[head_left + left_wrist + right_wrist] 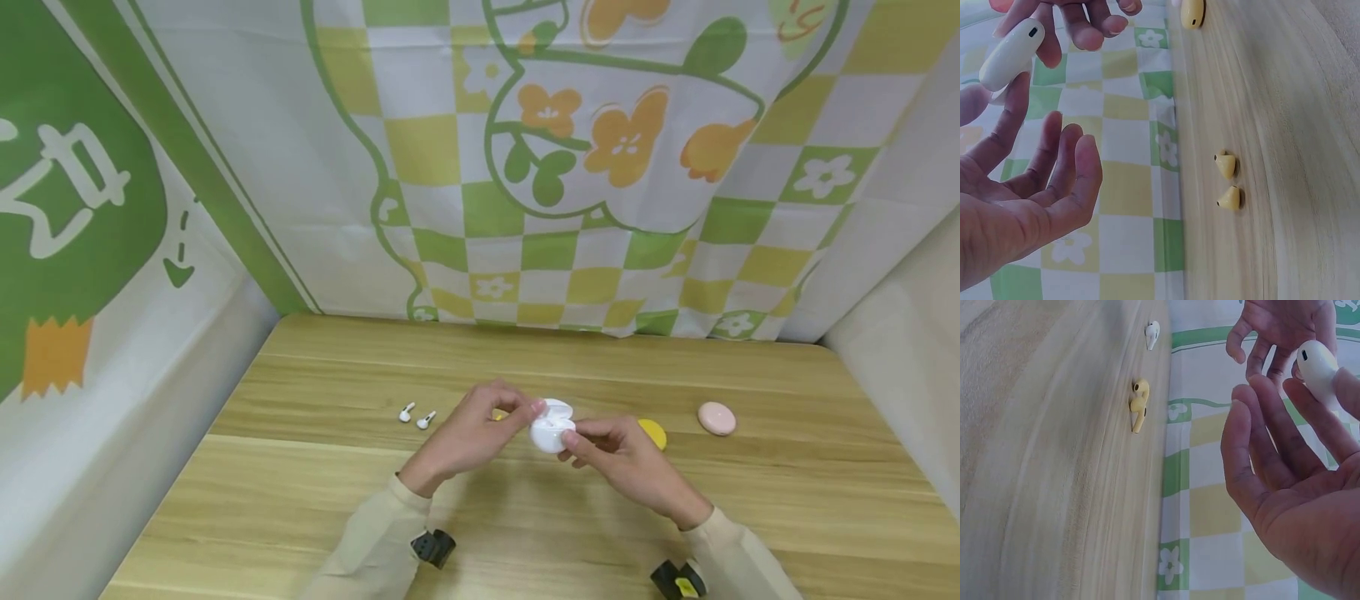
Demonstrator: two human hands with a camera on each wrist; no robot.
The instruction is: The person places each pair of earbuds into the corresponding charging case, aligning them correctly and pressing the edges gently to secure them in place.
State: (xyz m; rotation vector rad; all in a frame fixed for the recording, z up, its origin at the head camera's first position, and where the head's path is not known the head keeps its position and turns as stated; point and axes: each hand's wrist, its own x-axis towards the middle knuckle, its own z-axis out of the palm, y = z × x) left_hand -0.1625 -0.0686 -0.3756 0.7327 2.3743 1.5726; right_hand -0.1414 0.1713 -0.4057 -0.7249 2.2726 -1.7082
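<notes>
A white earbud charging case is held above the table with its lid raised. My right hand grips the case's right side between thumb and fingers. The left hand pinches the upper left part near the lid with thumb and index finger. In the left wrist view, the outside of the white case shows a dark port, and the left hand's other fingers are loosely bent. Whether anything sits inside the case is too small to tell.
Two white earbuds lie on the wooden table, left of the hands. Yellow earbuds lie behind the left hand, mostly hidden in the head view. A yellow case and a pink case stand to the right. A patterned curtain hangs behind.
</notes>
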